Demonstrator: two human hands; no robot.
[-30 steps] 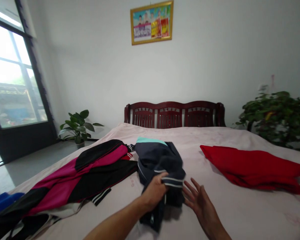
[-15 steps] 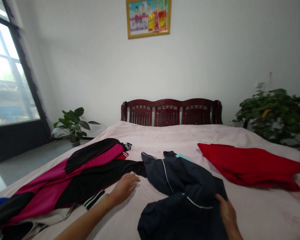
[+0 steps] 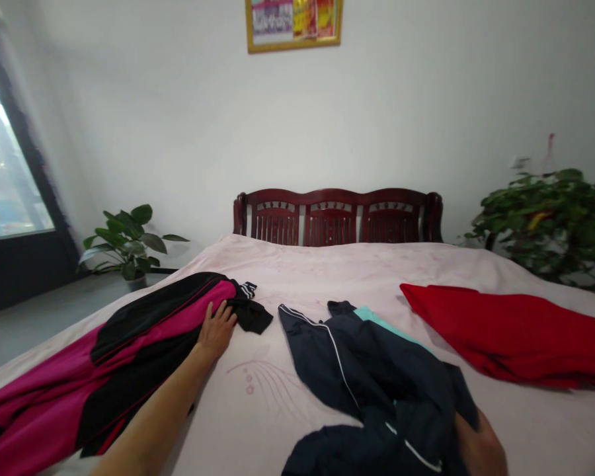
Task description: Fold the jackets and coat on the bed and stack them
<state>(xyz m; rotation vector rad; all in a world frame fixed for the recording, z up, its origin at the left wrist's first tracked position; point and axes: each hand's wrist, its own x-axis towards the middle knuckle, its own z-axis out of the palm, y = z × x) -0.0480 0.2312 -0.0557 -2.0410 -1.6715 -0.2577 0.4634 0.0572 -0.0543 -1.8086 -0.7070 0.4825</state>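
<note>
Where 2 plants (image 3: 131, 241) flank pink bedding (image 3: 367, 264), the left hand (image 3: 218, 329) lies spread on clothing (image 3: 143, 330) (right hand (image 3: 483, 443): grip unclear).

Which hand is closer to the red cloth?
The right hand: it's at the navy jacket, on the near side of the red cloth. The left hand is on the pink clothes, far left of it.

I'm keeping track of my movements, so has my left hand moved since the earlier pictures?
Yes: against the headboard, your left hand has moved to the left and farther forward, closer to the headboard.
</note>
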